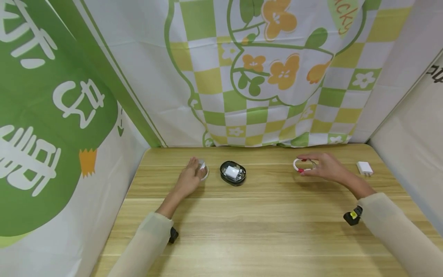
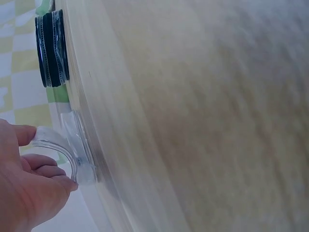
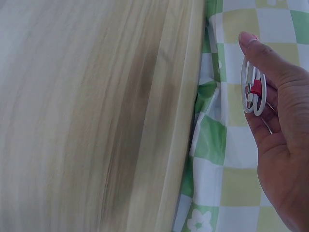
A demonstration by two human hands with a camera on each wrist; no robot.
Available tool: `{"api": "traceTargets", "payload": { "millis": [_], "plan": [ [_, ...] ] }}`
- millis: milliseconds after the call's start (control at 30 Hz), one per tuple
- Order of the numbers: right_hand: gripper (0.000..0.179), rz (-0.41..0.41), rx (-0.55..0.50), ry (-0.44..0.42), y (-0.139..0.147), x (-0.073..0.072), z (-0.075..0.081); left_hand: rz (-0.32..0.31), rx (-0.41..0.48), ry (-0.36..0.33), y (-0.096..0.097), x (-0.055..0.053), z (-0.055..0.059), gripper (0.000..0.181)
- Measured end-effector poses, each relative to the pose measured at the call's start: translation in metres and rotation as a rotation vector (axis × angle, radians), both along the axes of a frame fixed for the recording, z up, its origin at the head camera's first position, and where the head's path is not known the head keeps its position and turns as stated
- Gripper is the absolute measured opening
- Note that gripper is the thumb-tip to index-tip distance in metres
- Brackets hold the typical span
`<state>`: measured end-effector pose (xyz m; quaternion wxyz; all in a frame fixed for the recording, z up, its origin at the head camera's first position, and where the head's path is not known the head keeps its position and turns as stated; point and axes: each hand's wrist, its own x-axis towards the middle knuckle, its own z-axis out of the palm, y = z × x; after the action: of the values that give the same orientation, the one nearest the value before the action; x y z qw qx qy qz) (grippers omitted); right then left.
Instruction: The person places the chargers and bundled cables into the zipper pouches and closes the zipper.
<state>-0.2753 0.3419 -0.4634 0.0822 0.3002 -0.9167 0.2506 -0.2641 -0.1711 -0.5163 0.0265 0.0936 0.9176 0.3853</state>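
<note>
At the table's far left, my left hand pinches a pale looped coil between thumb and fingers. A piece of clear plastic stands against the coil on the table side. My right hand holds a coiled white cable with red ties, its thumb on one side of the loop and fingers on the other. In the right wrist view the cable hangs upright in the hand, clear of the wood. A black oval case with a white charger plug in it sits between the hands.
Another white charger plug lies at the right, prongs toward the near side, beyond the right wrist. The wooden table ends at the back against a green and yellow checked cloth. Printed cloth hangs along the left side.
</note>
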Motion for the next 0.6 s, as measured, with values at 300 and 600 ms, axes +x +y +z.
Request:
{"api": "traceTargets", "payload": {
  "millis": [300, 600],
  "plan": [
    [0.059, -0.013, 0.021, -0.019, -0.013, -0.006, 0.005, 0.026, 0.136, 0.012, -0.007, 0.001, 0.001, 0.060],
    [0.060, 0.052, -0.013, 0.060, -0.027, -0.011, 0.008, 0.035, 0.189, 0.022, -0.016, 0.002, 0.001, 0.054]
  ]
}}
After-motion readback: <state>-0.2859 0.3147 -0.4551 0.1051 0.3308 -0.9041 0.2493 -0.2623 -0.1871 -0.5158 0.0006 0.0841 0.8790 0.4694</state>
